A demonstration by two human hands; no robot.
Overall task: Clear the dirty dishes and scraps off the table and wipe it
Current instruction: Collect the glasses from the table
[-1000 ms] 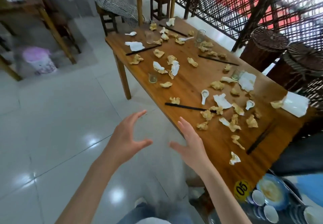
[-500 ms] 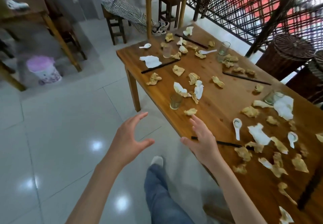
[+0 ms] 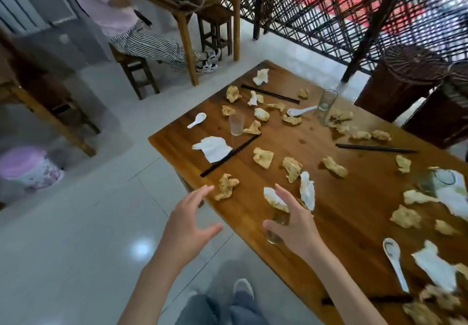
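The long wooden table (image 3: 354,198) is littered with crumpled brown scraps (image 3: 263,157), white napkins (image 3: 212,148), black chopsticks (image 3: 228,156), white spoons (image 3: 197,119) and glasses (image 3: 236,124). My right hand (image 3: 293,226) reaches over the near edge with fingers spread around a small glass (image 3: 274,233); thumb and fingers lie beside it without a plain grip. My left hand (image 3: 187,223) hovers open off the table's edge, fingertips near a brown scrap (image 3: 225,186). A second spoon (image 3: 393,258) lies to the right.
A pink-lidded bin (image 3: 27,170) stands on the tiled floor at left. A seated person (image 3: 121,15) and wooden stools (image 3: 134,71) are beyond the table's far end. Wicker baskets (image 3: 405,79) and a lattice screen line the right side.
I have walked along the table toward its far end. My right hand moved forward onto the table and now spreads around the small glass; the left hand followed, still open.
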